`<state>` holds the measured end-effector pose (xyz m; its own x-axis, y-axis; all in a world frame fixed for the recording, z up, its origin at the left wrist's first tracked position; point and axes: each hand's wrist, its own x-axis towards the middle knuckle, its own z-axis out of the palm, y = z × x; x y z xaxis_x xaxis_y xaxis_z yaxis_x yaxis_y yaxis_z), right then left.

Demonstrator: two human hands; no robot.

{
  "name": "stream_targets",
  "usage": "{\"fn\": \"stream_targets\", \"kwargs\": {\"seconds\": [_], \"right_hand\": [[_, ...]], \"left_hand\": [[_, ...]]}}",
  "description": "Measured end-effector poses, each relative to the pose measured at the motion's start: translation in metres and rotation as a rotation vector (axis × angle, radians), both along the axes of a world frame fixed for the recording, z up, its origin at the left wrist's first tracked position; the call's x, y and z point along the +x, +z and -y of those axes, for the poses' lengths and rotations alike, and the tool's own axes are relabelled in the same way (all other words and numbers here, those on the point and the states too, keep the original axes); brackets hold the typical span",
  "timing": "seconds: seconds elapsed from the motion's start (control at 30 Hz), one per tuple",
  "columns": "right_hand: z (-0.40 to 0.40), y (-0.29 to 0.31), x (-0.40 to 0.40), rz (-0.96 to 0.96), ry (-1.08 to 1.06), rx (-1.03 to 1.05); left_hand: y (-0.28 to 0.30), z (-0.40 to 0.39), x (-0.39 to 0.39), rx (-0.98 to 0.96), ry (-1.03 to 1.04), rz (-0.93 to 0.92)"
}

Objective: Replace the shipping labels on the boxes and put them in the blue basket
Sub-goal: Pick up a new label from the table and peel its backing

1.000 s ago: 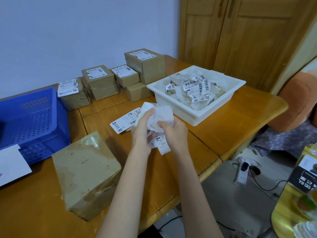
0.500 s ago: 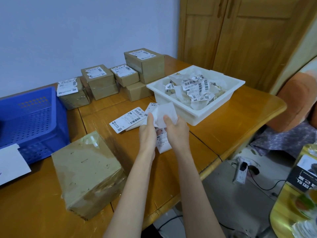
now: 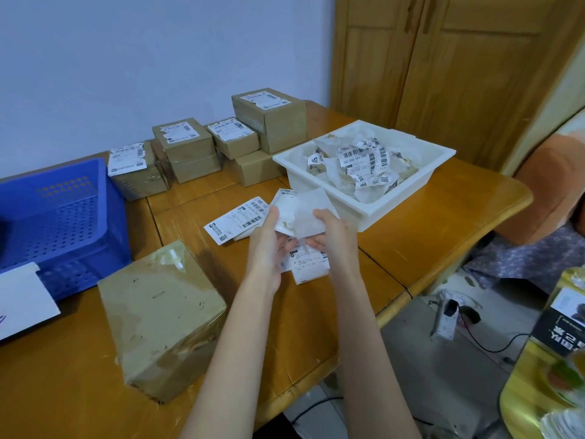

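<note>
Left hand (image 3: 265,245) and right hand (image 3: 334,236) both pinching a white backing sheet (image 3: 304,213) above loose shipping labels (image 3: 235,222). Unlabelled box (image 3: 161,318) near front, blue basket (image 3: 57,217) left, stacked boxes (image 3: 202,147) behind, white bin (image 3: 405,198) of scraps right.

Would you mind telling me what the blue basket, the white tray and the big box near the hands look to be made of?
Blue basket: moulded plastic, judging by the perforated walls and slight sheen. White tray: smooth, glossy plastic, it seems, with a rolled rim. Big box: brown cardboard wrapped in clear tape, shiny and wrinkled, with torn label residue on top.
</note>
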<state>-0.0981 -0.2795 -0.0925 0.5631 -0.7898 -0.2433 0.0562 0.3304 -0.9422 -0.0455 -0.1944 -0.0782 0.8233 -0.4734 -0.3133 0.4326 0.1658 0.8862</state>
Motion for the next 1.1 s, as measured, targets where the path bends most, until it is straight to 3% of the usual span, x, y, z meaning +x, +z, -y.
{"fn": "stream_targets", "kwargs": {"seconds": [0.3, 0.43, 0.57, 0.73, 0.87, 1.1], "right_hand": [[-0.011, -0.003, 0.007, -0.192, -0.036, -0.425], [-0.014, -0.003, 0.006, -0.178, -0.017, -0.466], [-0.008, -0.007, 0.006, -0.105, 0.031, -0.287], [-0.006, -0.006, 0.006, -0.102, 0.040, -0.184], [-0.005, -0.004, 0.004, -0.062, 0.001, -0.121], [-0.005, 0.002, 0.000, 0.087, 0.008, 0.207]], "left_hand": [[-0.002, -0.001, -0.006, 0.008, 0.042, 0.021], [0.001, 0.003, -0.005, 0.072, 0.110, 0.016], [-0.001, 0.004, -0.005, 0.037, 0.150, -0.012], [-0.002, 0.003, -0.002, -0.250, 0.133, -0.312], [-0.003, 0.002, -0.001, -0.296, 0.122, -0.359], [-0.002, 0.004, -0.003, -0.340, 0.206, -0.405]]}}
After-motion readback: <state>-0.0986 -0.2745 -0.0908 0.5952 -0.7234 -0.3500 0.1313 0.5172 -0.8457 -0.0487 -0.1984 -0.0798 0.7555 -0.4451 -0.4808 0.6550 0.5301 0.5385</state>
